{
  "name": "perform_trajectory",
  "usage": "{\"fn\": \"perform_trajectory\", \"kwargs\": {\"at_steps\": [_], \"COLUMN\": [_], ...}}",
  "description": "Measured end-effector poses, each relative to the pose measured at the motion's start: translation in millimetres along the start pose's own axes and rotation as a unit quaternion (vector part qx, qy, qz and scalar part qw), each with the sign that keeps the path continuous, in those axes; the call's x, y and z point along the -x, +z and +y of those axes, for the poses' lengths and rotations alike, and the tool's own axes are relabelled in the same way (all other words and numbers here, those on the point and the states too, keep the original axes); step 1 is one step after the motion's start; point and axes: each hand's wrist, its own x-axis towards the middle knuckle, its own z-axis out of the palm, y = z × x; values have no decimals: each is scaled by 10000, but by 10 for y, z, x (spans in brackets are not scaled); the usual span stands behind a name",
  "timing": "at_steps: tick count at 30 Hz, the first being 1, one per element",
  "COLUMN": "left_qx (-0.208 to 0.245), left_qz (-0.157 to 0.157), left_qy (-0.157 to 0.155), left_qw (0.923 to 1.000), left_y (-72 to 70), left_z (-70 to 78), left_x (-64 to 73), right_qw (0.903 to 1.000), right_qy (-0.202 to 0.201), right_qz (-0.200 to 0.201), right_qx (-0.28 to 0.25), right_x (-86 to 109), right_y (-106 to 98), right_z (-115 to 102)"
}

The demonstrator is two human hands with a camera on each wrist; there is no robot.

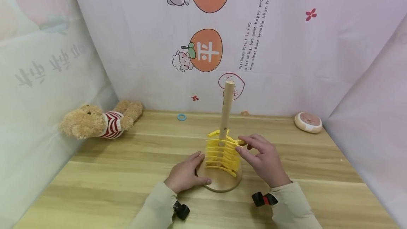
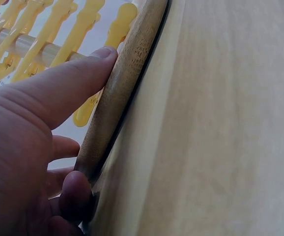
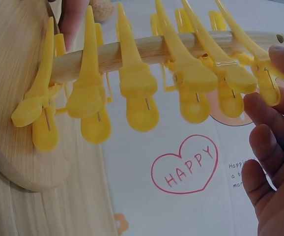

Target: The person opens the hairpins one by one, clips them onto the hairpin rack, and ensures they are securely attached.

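A wooden post [image 1: 226, 107] stands upright on a round wooden base [image 1: 222, 185]. Several yellow plastic spring clips [image 3: 140, 81] are clamped along the post, one above another, their handles pointing to the right side. My right hand [image 1: 265, 156] is at the topmost clip [image 3: 268, 87], pinching its handle end between thumb and fingers. On the left, my left hand [image 1: 186, 174] grips the base by its edge. Its thumb [image 2: 90, 69] lies against the rim in the left wrist view, and the other fingers are bent at the edge.
A teddy bear in a striped top [image 1: 112, 124] lies at the back left. Near the back edge sits a small blue ring [image 1: 181, 117]. A round cream and pink object [image 1: 308, 122] stands at the back right. Printed sheets [image 1: 143, 45] wall the table on three sides.
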Motion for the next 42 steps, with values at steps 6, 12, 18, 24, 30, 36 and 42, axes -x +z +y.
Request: {"fn": "perform_trajectory", "kwargs": {"at_steps": [6, 12, 18, 24, 30, 36, 42], "left_qx": [6, 292, 299, 196, 80, 46, -14], "left_qz": [-2, -137, -138, 90, 136, 195, 256], "left_qy": [12, 133, 135, 61, -86, -131, -161], "left_qw": [10000, 9994, 9994, 9997, 9998, 9997, 9995], "left_y": [5, 7, 23, -4, -3, 22, 27], "left_z": [-11, -27, -21, 32, 31, 24, 46], "left_x": [4, 32, 37, 7, 9, 22, 20], "right_qw": [9998, 9997, 9996, 9998, 9998, 9993, 9993], "right_qy": [185, 192, 220, 51, 151, 183, 158], "right_qz": [-6, -25, -92, 110, 141, 256, 258], "right_qx": [-55, -164, -146, 135, 45, -177, -207], "right_x": [11, 38, 40, -7, -11, 6, 11], "right_y": [3, -27, -49, -42, -13, 4, -21], "right_z": [-7, -8, -2, 15, 17, 40, 58]}}
